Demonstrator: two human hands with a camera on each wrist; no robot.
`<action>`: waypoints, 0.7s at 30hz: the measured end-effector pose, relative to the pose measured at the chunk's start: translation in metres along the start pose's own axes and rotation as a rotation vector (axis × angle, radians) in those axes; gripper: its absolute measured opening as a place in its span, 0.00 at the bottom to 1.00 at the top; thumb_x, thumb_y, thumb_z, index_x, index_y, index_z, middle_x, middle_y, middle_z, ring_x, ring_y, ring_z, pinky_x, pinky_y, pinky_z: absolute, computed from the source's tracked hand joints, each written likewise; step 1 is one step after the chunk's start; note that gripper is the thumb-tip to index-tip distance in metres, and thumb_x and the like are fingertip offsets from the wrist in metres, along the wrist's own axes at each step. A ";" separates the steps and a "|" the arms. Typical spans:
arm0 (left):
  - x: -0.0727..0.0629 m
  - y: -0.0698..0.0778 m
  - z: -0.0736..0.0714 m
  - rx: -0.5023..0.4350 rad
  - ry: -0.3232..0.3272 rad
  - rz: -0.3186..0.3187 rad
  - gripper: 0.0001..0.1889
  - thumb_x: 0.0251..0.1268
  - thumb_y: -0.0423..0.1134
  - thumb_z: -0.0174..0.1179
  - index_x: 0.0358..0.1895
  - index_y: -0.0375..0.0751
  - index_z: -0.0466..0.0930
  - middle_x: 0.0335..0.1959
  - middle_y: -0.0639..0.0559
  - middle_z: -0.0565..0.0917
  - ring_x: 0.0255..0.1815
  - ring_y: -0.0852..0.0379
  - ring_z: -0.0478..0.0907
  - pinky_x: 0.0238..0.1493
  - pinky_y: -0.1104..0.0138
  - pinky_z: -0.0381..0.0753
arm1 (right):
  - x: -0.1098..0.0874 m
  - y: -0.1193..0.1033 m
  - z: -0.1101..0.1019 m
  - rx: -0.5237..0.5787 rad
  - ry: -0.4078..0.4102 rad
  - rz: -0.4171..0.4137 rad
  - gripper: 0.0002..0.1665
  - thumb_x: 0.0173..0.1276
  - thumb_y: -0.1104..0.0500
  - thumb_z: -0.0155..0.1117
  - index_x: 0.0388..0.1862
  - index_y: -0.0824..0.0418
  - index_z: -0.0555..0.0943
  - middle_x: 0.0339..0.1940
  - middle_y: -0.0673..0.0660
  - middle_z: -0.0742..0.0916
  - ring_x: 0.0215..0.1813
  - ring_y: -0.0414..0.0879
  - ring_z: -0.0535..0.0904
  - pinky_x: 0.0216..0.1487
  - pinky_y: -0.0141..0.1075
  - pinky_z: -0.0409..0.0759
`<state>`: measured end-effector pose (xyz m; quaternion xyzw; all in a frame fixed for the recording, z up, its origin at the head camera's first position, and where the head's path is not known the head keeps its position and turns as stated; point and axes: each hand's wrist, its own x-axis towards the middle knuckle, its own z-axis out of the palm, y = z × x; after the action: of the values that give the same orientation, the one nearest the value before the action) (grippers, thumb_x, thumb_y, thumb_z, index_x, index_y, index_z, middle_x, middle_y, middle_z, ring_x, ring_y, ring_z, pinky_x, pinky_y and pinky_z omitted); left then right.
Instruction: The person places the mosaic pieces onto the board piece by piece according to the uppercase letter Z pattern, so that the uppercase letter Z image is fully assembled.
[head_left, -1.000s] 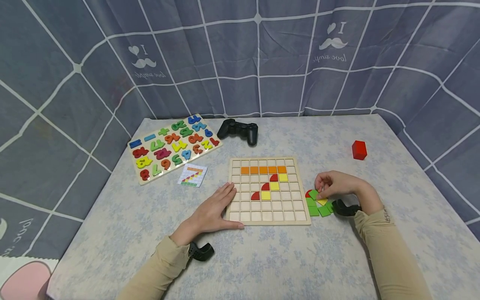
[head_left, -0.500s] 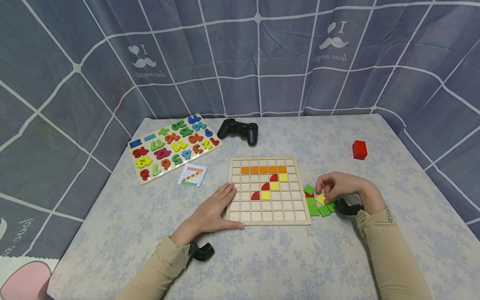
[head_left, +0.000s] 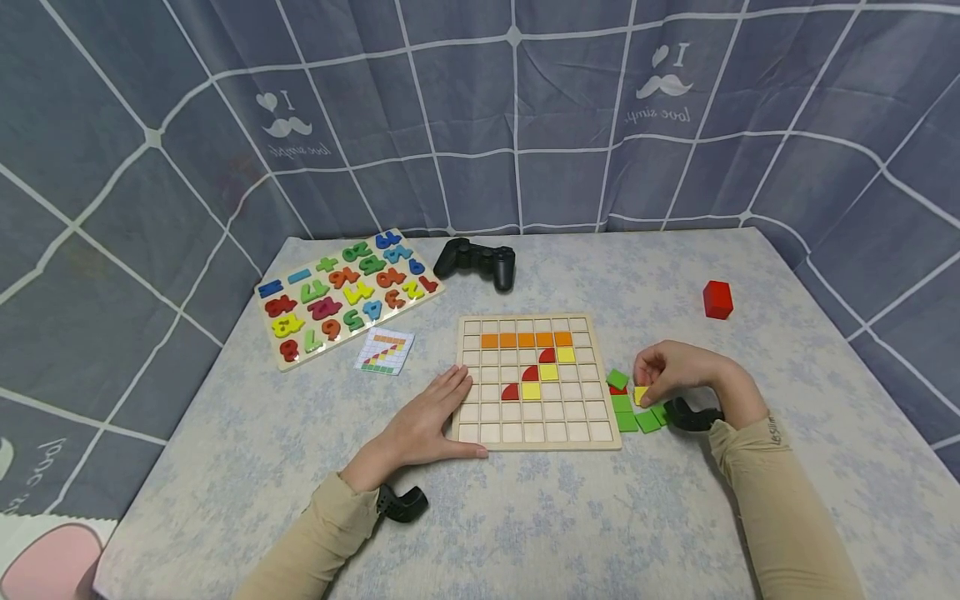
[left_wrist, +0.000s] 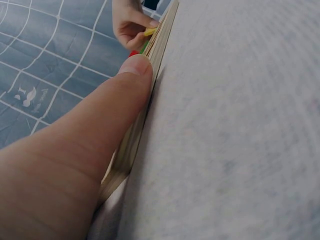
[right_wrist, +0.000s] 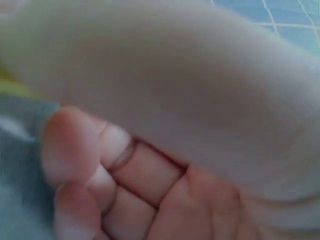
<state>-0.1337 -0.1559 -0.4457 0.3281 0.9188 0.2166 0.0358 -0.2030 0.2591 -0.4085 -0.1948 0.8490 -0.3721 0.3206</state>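
Note:
A wooden grid board [head_left: 577, 412] lies flat on the table, with a row of orange squares [head_left: 527, 340] and a diagonal of red quarter-round and yellow square pieces in its cells. My left hand [head_left: 430, 422] rests on its left edge, fingers extended and thumb [left_wrist: 115, 95] along the near edge. Right of the board, my right hand [head_left: 681, 372] pinches a yellow square tile [head_left: 641, 396] between thumb and finger, its other fingers curled in the right wrist view. Several green tiles [head_left: 626, 422] and a partly covered red piece [head_left: 617, 391] lie beside the board.
A pattern card [head_left: 384, 351] lies left of the board, before a number puzzle [head_left: 349, 298]. Behind stand a black game controller [head_left: 476, 262] and, at the right, a red block [head_left: 717, 300]. A grid-patterned curtain [head_left: 465, 108] encloses the table [head_left: 525, 525].
My right hand has moved a green tile toward the board, partly over the red piece, then let it go and taken hold of the yellow tile. The left hand stays put.

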 end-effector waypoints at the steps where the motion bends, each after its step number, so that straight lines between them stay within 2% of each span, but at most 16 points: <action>1: 0.000 0.000 0.000 -0.002 0.002 0.001 0.57 0.47 0.70 0.61 0.72 0.32 0.51 0.74 0.40 0.50 0.75 0.51 0.42 0.74 0.62 0.47 | 0.000 -0.002 0.000 -0.006 -0.005 -0.004 0.14 0.49 0.64 0.75 0.28 0.66 0.77 0.21 0.52 0.76 0.25 0.42 0.70 0.26 0.31 0.73; 8: 0.000 0.000 0.000 -0.001 -0.003 -0.006 0.57 0.48 0.71 0.60 0.73 0.33 0.51 0.74 0.41 0.50 0.75 0.51 0.42 0.74 0.62 0.47 | 0.010 -0.037 0.014 -0.066 -0.007 -0.103 0.10 0.53 0.61 0.74 0.26 0.62 0.79 0.19 0.50 0.79 0.23 0.41 0.71 0.25 0.30 0.71; 11: 0.000 -0.001 0.000 -0.001 -0.001 -0.004 0.57 0.47 0.71 0.60 0.73 0.33 0.51 0.74 0.41 0.50 0.75 0.51 0.42 0.74 0.63 0.47 | 0.024 -0.057 0.031 -0.069 0.019 -0.181 0.09 0.55 0.60 0.73 0.29 0.61 0.81 0.21 0.50 0.81 0.24 0.42 0.74 0.26 0.31 0.75; 16: 0.000 0.000 0.000 0.000 -0.003 -0.017 0.58 0.47 0.72 0.59 0.73 0.34 0.51 0.74 0.42 0.50 0.75 0.52 0.41 0.74 0.64 0.46 | 0.053 -0.089 0.068 -0.083 0.040 -0.300 0.07 0.60 0.60 0.69 0.36 0.60 0.83 0.29 0.48 0.84 0.32 0.41 0.80 0.35 0.33 0.81; 21: 0.000 0.000 0.000 0.001 -0.017 -0.031 0.58 0.47 0.74 0.56 0.73 0.35 0.50 0.75 0.43 0.49 0.75 0.54 0.40 0.74 0.64 0.46 | 0.073 -0.109 0.090 -0.157 0.063 -0.292 0.04 0.61 0.62 0.67 0.36 0.58 0.85 0.28 0.46 0.84 0.31 0.37 0.80 0.35 0.31 0.81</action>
<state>-0.1339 -0.1564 -0.4456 0.3158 0.9234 0.2129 0.0471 -0.1833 0.1012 -0.4019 -0.3288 0.8478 -0.3532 0.2199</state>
